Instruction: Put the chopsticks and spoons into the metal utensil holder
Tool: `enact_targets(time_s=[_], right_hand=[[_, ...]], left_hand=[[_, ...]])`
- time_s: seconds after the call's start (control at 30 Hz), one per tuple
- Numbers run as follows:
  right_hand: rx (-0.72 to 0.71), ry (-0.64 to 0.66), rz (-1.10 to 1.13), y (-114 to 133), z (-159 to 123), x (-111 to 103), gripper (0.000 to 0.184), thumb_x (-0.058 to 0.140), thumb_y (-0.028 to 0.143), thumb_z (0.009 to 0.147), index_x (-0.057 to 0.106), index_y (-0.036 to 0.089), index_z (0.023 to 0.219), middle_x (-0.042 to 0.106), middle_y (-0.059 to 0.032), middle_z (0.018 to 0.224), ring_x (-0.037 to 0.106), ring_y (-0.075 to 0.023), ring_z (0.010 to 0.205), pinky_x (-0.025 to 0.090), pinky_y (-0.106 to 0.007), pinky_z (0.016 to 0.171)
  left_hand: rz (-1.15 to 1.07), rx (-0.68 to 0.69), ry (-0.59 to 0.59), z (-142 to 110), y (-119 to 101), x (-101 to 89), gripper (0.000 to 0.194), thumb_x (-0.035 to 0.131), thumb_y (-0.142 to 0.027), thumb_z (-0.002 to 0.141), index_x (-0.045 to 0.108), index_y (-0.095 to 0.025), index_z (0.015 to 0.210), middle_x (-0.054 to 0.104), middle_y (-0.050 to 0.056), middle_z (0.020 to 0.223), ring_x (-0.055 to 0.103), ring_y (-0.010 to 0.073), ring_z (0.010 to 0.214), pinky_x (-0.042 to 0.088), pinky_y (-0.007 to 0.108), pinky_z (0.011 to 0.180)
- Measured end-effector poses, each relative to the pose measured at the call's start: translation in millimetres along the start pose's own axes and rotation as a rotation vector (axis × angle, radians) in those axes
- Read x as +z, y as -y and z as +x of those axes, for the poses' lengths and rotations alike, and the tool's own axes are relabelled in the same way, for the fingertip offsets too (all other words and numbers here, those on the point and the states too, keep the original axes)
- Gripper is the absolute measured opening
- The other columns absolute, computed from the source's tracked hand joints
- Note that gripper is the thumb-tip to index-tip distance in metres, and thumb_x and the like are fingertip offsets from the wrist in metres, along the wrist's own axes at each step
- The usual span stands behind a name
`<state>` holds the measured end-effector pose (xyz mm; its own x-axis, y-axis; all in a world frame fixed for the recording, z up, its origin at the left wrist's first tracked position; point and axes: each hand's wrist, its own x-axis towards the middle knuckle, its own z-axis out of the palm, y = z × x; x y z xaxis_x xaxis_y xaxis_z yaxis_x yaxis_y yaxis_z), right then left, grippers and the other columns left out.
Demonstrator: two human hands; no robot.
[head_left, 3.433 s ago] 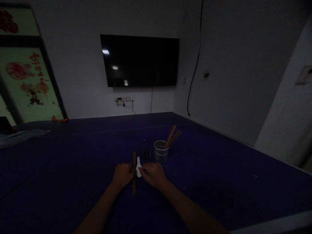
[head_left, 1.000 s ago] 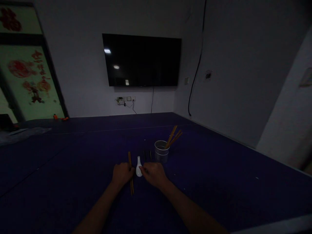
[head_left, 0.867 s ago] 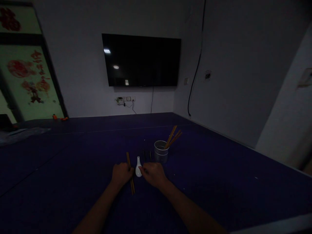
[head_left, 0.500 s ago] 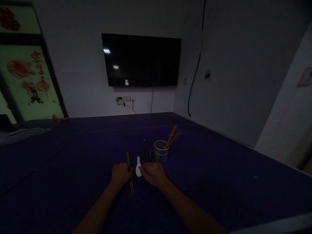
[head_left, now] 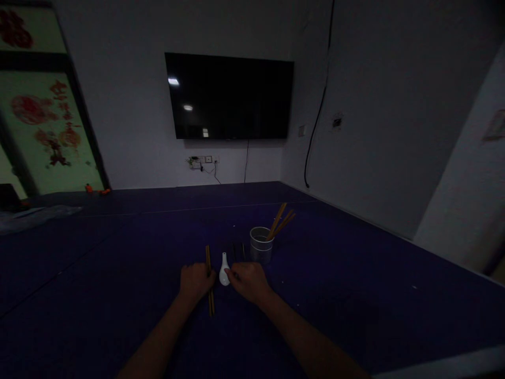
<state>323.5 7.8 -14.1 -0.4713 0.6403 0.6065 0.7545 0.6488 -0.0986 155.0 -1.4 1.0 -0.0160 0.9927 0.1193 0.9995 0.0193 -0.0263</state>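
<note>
My left hand point(head_left: 196, 280) is closed around a pair of wooden chopsticks point(head_left: 208, 256), which lie lengthwise and stick out above and below the fist. Just to the right, a white soup spoon point(head_left: 224, 279) points its short handle away from me. The thumb of my right hand point(head_left: 249, 279) overlaps the right edge of the spoon's bowl, with the fingers curled beside it. Two thin dark sticks point(head_left: 243, 251) show beyond my right knuckles; their near ends are hidden and their kind is unclear. Behind that hand stands a metal cup point(head_left: 261, 251) holding several wooden chopsticks point(head_left: 278, 220).
A dark blue covering point(head_left: 130, 263) spreads over the wide surface. Crumpled clear plastic point(head_left: 43, 215) lies at the far left, near small orange objects point(head_left: 89, 188). A large television point(head_left: 231, 97) hangs on the back wall, and a black cable point(head_left: 315, 131) runs down the right wall.
The near ends of the chopsticks in my left hand have swung slightly left, so the pair lies straighter. My right hand and the spoon stay almost where they were.
</note>
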Motion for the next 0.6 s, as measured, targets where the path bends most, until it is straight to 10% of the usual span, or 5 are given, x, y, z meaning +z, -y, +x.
enact_targets(time_s=[0.6], right_hand=[[0.006, 0.002, 0.001, 2.9, 0.4, -4.1, 0.033, 0.042, 0.031, 0.089, 0.059, 0.018, 0.064, 0.066, -0.0009, 0.064, 0.058, -0.0097, 0.058, 0.025, -0.024, 0.052]], left_hand=[[-0.001, -0.005, -0.003, -2.0, -4.6, 2.4, 0.039, 0.032, -0.035, 0.083, 0.063, -0.013, 0.09, 0.068, 0.015, 0.087, 0.063, 0.0271, 0.087, 0.039, 0.041, 0.08]])
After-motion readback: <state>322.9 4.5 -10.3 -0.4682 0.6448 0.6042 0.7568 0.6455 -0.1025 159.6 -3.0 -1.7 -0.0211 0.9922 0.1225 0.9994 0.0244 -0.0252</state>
